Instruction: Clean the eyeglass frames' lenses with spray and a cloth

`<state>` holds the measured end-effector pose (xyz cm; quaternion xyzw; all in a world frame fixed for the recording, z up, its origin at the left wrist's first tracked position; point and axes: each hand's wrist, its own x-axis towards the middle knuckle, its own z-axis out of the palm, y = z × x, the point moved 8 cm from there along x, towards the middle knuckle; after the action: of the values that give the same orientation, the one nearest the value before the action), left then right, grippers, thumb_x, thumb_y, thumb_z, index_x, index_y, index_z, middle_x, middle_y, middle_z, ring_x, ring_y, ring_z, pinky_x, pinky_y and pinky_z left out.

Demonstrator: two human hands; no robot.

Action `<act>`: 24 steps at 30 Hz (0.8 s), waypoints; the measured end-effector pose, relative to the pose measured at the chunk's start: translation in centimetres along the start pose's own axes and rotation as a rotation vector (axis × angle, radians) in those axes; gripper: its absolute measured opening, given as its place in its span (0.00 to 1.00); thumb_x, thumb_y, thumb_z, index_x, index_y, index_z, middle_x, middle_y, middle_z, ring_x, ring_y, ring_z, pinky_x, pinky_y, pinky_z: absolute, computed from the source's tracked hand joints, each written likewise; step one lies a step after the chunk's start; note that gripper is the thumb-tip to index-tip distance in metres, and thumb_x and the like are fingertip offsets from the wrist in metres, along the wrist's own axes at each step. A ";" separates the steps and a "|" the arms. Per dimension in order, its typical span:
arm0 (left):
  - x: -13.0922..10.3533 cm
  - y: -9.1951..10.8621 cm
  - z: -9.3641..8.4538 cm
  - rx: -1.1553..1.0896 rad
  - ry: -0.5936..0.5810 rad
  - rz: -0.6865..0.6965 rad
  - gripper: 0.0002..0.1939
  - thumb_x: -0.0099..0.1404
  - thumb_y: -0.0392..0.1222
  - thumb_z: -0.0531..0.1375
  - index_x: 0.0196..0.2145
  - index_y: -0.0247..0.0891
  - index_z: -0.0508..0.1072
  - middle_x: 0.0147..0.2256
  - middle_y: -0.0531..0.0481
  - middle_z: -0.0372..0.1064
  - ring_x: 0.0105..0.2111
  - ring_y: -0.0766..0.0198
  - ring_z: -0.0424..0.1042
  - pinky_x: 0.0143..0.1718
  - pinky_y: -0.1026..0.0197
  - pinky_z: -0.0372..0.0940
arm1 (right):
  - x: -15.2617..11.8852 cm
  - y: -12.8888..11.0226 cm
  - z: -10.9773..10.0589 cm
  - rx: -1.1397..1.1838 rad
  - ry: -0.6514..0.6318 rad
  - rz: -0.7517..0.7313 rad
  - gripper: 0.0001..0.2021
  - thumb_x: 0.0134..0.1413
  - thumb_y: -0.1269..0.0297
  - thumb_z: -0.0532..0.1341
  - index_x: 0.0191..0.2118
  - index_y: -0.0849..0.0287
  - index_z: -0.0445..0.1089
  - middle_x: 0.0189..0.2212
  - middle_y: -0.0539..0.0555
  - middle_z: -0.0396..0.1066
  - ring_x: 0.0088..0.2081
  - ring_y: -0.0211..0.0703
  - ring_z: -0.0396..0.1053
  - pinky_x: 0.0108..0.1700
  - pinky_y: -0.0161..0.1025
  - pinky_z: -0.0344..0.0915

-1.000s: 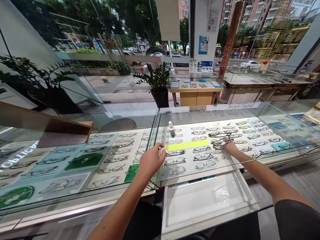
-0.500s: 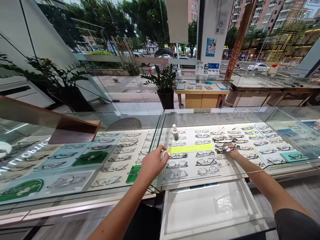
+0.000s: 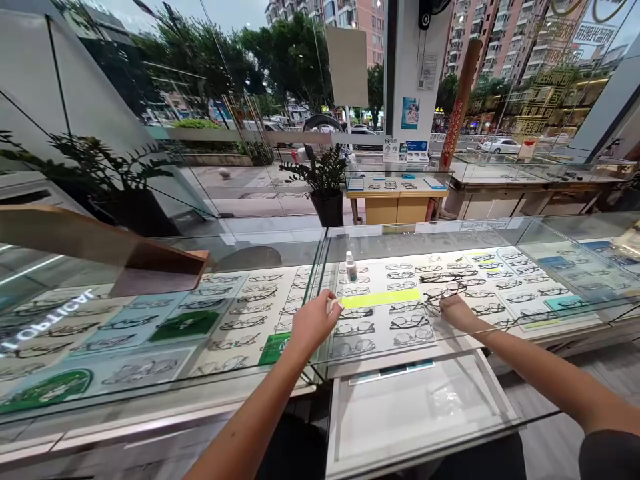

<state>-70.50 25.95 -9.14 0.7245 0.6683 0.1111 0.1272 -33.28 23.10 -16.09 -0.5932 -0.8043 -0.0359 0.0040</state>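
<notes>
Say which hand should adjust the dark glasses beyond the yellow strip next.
Right, likely: the right hand is at the dark glasses; the left hand is at the left end of the yellow strip, apparently pinching a small white thing.

1. From where I'm standing, the right arm [image 3: 543,373] wears a dark sleeve [image 3: 611,455], black or a very deep grey, in plain cloth.
2. That sleeve is short; its edge makes a soft curve around the arm close to the elbow, and everything past it is bare.
3. The left arm [image 3: 260,393] is bare along all the length I can see, with one tiny round spot on the forearm.
4. Both hands are bare, the left hand [image 3: 315,323] and the right hand [image 3: 457,315] alike, slim at the wrist.
5. Lower down there's dark clothing [image 3: 295,443], probably trousers, though it's too shadowy to be sure.
</notes>
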 end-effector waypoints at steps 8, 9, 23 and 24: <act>0.1 0.3 0.0 0.020 0.015 0.036 0.18 0.73 0.50 0.49 0.52 0.40 0.69 0.33 0.46 0.77 0.35 0.50 0.76 0.29 0.58 0.53 | -5.9 -11.0 -2.5 0.250 -0.216 -0.356 0.04 0.53 0.73 0.67 0.35 0.59 0.76 0.35 0.55 0.75 0.42 0.45 0.70 0.43 0.38 0.64; 0.1 0.4 0.0 0.023 0.013 0.039 0.18 0.73 0.50 0.49 0.52 0.40 0.69 0.34 0.45 0.77 0.35 0.50 0.76 0.29 0.58 0.53 | -6.7 -12.7 -3.3 0.319 -0.225 -0.447 0.03 0.53 0.72 0.67 0.35 0.59 0.76 0.34 0.55 0.74 0.40 0.45 0.69 0.42 0.38 0.63; -0.3 0.8 -0.5 0.019 0.006 0.044 0.18 0.74 0.49 0.49 0.52 0.39 0.70 0.31 0.45 0.76 0.34 0.50 0.76 0.30 0.58 0.54 | -2.5 -14.3 -19.9 0.234 0.232 -0.622 0.08 0.59 0.78 0.60 0.36 0.58 0.73 0.37 0.57 0.75 0.45 0.48 0.68 0.50 0.45 0.67; -0.3 0.8 -0.4 0.014 0.006 0.046 0.18 0.74 0.49 0.49 0.53 0.39 0.69 0.31 0.45 0.75 0.34 0.50 0.76 0.30 0.58 0.54 | -1.2 -12.9 -20.5 0.171 0.267 -0.585 0.09 0.60 0.78 0.59 0.35 0.59 0.74 0.38 0.58 0.75 0.46 0.49 0.68 0.51 0.46 0.67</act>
<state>-69.92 25.62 -8.46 0.7401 0.6527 0.1114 0.1174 -45.95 16.90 3.58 -0.3246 -0.9330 -0.0452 0.1488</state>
